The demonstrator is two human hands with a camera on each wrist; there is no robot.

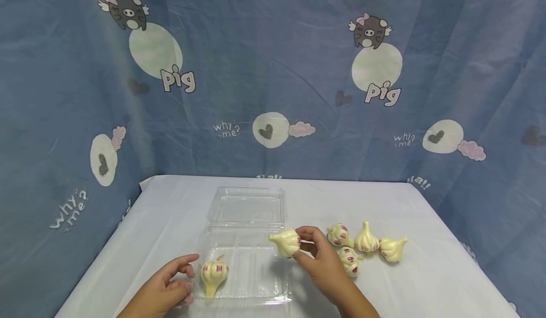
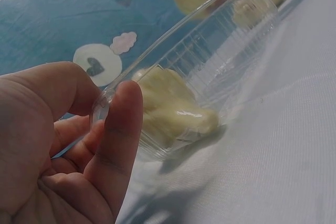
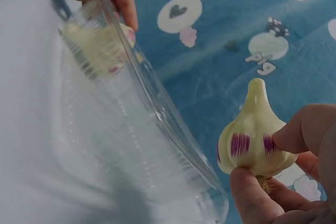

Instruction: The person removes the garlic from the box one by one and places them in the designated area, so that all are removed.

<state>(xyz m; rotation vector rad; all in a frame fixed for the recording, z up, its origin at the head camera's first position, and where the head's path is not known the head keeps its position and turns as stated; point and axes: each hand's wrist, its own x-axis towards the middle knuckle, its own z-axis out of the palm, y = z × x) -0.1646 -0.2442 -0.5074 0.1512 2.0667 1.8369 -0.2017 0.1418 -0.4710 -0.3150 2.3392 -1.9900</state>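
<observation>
My right hand (image 1: 322, 261) pinches a garlic bulb (image 1: 286, 242) by its root end, above the right side of an open clear plastic clamshell box (image 1: 256, 297). In the right wrist view the held bulb shows purple streaks, with thumb and fingertips around its base. My left hand (image 1: 164, 287) is at the box's left edge; in the left wrist view its thumb and a finger pinch the rim corner. Another garlic bulb (image 1: 214, 273) lies inside the box at the left, its stem toward me.
Several more garlic bulbs (image 1: 366, 240) lie grouped on the white cloth (image 1: 431, 280) right of the box. The hinged lid (image 1: 249, 209) lies folded back behind it. A blue printed curtain (image 1: 273, 71) hangs at the back and sides.
</observation>
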